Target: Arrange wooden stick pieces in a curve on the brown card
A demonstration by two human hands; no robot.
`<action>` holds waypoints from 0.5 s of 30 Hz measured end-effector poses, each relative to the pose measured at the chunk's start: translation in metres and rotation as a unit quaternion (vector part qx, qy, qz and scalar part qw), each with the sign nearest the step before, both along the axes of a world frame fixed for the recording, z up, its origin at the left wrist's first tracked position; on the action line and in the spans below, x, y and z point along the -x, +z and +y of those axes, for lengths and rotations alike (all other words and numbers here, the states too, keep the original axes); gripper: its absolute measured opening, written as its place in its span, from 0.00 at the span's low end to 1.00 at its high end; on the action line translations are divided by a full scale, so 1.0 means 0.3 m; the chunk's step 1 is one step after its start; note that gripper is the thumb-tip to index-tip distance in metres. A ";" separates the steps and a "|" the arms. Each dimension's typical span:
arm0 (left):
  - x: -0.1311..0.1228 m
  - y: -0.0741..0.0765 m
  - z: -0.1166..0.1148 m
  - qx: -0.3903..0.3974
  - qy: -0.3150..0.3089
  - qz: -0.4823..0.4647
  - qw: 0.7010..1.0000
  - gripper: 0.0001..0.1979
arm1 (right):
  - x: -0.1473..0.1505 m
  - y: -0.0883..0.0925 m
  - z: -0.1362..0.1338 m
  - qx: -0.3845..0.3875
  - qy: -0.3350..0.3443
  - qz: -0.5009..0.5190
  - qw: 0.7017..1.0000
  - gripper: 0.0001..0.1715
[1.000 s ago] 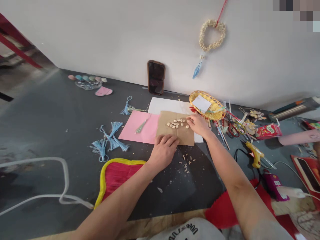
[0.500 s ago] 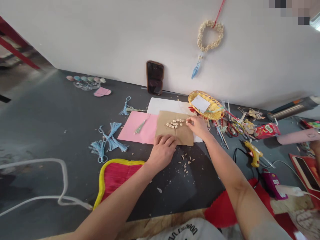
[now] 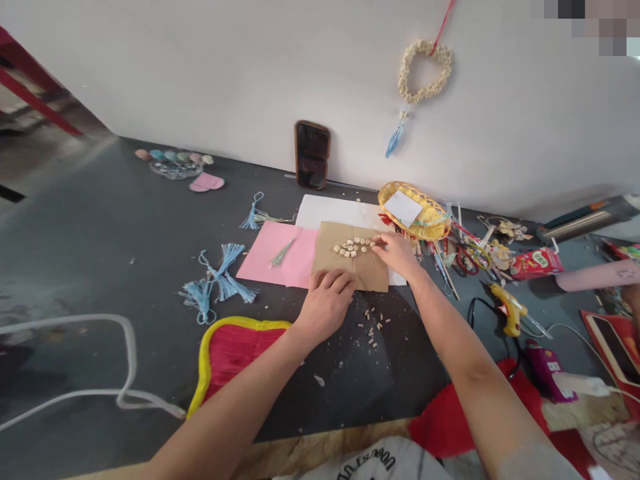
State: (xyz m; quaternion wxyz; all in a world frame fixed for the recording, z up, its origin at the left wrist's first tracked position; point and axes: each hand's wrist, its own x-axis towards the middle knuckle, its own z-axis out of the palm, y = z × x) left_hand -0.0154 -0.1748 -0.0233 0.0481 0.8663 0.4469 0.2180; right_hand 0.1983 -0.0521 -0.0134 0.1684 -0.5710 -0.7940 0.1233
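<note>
A brown paper sheet lies on the dark table with several small cream beads clustered on its far half. My left hand rests knuckles up on the sheet's near left edge, fingers curled and pressing it down. My right hand reaches to the right end of the bead cluster, fingertips pinched together at a bead. Whether a bead is held between them is too small to tell. More loose beads lie on the table just in front of the sheet.
Pink paper and white paper lie under the brown sheet. A yellow basket, scissors, glue gun and craft clutter sit right. Blue tassels and a red-yellow heart lie left. A phone leans on the wall.
My right hand has shifted slightly at the right end of the bead cluster, fingertips drawing together. My left hand has stayed put on the sheet.
</note>
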 end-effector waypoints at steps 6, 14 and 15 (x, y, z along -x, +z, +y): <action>-0.001 -0.004 0.001 0.004 0.001 0.003 1.000 0.15 | 0.005 -0.008 0.009 -0.001 0.006 -0.001 1.000 0.04; 0.000 -0.005 0.000 -0.003 0.005 0.007 1.000 0.14 | -0.012 0.023 -0.002 0.006 -0.006 -0.007 1.000 0.09; 0.000 -0.005 0.000 -0.002 0.005 0.006 1.000 0.14 | -0.023 0.032 -0.008 0.005 -0.011 -0.008 1.000 0.10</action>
